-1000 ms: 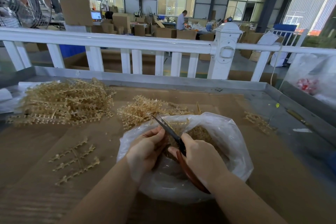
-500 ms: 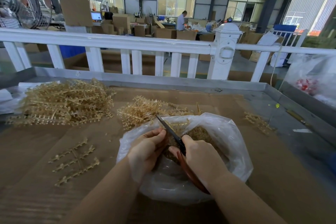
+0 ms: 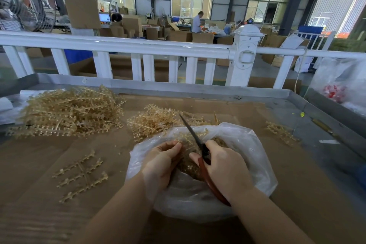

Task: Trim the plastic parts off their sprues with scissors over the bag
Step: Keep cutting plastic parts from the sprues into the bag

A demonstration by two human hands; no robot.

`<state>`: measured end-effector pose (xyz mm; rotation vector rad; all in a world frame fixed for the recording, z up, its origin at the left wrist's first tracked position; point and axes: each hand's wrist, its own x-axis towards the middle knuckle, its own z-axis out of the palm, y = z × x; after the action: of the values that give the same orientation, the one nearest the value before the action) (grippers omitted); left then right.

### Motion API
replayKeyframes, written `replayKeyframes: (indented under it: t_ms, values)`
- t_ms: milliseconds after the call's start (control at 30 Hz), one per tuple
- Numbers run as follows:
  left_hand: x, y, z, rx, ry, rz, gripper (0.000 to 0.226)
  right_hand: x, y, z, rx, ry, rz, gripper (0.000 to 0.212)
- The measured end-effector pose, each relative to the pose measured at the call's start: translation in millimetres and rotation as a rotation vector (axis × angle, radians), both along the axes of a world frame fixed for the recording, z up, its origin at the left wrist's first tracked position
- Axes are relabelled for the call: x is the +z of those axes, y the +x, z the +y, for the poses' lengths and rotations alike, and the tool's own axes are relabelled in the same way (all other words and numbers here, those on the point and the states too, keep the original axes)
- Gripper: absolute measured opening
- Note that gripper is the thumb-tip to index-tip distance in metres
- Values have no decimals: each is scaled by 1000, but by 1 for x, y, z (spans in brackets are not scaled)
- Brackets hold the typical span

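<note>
- the clear plastic bag point(image 3: 255, 156) sits on the brown cardboard-covered table point(image 3: 297, 194), right in front of the person, with its mouth open wide.
- the left hand point(image 3: 160, 166) is over the left side of the bag. its fingers are curled round a small tan sprue piece point(image 3: 185, 144) at the bag's mouth. how tight the hold is cannot be seen.
- the right hand point(image 3: 223, 168) is over the middle of the bag. its fingers are wrapped round the red handles of the scissors point(image 3: 200, 145).
- the dark blades point up and away, past the far rim of the bag. they look closed or almost closed.
- inside the bag lies a heap of tiny tan cut parts point(image 3: 217, 141).
- left of the bag, three flat sprue strips point(image 3: 81, 174) lie on the cardboard, side by side.
- just behind the bag is a small pile of sprues point(image 3: 154, 121), touching its far rim.
- far left of the bag and further back is a big pile of sprues point(image 3: 69, 113).
- right of the bag, a few loose sprues point(image 3: 279, 132) lie near the table's grey metal edge.
- behind the bag, past the table, stands a white railing point(image 3: 138, 47).
- far beyond that are cardboard boxes point(image 3: 178, 35) and a person in a light shirt point(image 3: 197, 23).
</note>
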<state>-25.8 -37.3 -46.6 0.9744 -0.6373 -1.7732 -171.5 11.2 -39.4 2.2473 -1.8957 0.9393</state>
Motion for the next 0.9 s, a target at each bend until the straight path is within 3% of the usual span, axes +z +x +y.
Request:
replayKeyframes:
  t_ms: [300, 567, 900]
  values:
    - [12, -9, -3, 172, -137, -218, 13, -16, -8, -9, -221, 23, 66, 23]
    - [51, -10, -10, 238, -173, -85, 15, -27, -5, -11, -234, 36, 85, 21]
    - [78, -26, -31, 304, -302, -184, 16, -30, -3, -8, -241, 31, 89, 23]
